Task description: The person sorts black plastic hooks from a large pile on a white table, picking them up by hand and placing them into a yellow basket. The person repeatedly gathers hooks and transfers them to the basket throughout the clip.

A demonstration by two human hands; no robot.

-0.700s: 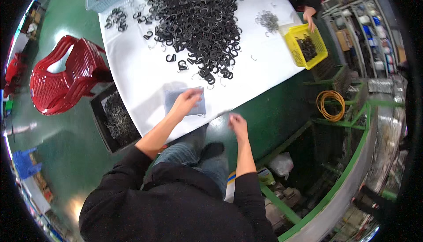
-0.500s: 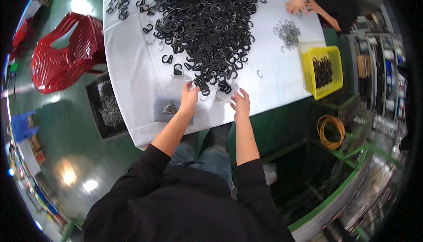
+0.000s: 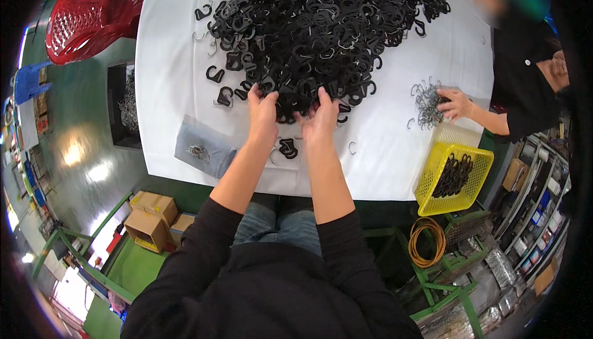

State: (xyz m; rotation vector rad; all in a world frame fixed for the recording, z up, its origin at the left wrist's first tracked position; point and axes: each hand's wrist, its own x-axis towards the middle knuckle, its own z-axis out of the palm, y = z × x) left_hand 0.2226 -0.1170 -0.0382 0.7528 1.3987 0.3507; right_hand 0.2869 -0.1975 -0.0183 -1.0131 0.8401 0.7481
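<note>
A big heap of black plastic hooks [image 3: 309, 36], some with silvery wire pieces showing, covers the middle and far part of the white-covered table [image 3: 377, 160]. My left hand [image 3: 263, 113] reaches into the heap's near edge, its thumb and forefinger apart against the hooks. Close by on the right, my right hand [image 3: 318, 118] also touches that edge, thumb and fingers spread among the hooks. Some fingertips of both hands are hidden. A small cluster of black hooks [image 3: 288, 148] lies on the cloth between my forearms, with a thin wire piece [image 3: 275, 155] beside it.
A blue-grey plastic bag [image 3: 207, 151] with wire pieces on it lies left of my forearm. At the right stand a yellow basket [image 3: 425, 198] of black hooks and a pile of wire pieces [image 3: 427, 105], touched by a co-worker's hand [image 3: 456, 105]. A red chair [image 3: 83, 15] stands beyond the left edge.
Both my hands have moved forward from the front edge into the heap. The view has shifted. The co-worker's hands have parted, one now at the wire pile.
</note>
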